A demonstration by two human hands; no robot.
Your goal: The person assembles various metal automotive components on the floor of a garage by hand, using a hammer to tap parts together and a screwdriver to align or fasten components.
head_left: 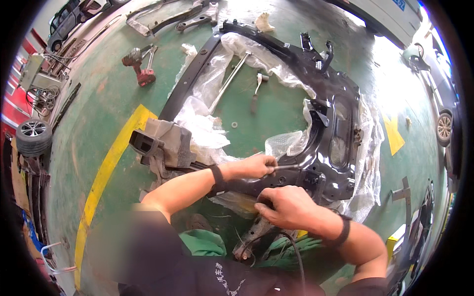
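Note:
A glossy black car subframe (340,128) lies on the floor in front of me, partly wrapped in clear bubble wrap (368,163). My left hand (254,166) is closed round a slim metal tool (287,167), whose shaft points right along the frame's near side. What kind of tool it is, I cannot make out. Just below and to the right, my right hand (289,204) is curled by the near edge of the frame. Its fingers hide whatever they hold. A dirty grey-brown box-shaped part (170,140) sits at the frame's near left corner.
Inside the frame lie a ratchet (258,89), a long metal bar (230,81) and a small ring (234,125). A red-and-black cordless impact wrench (140,69) rests to the left. Rusty arms (177,17) lie behind. A dark hose (296,249) curves close to me.

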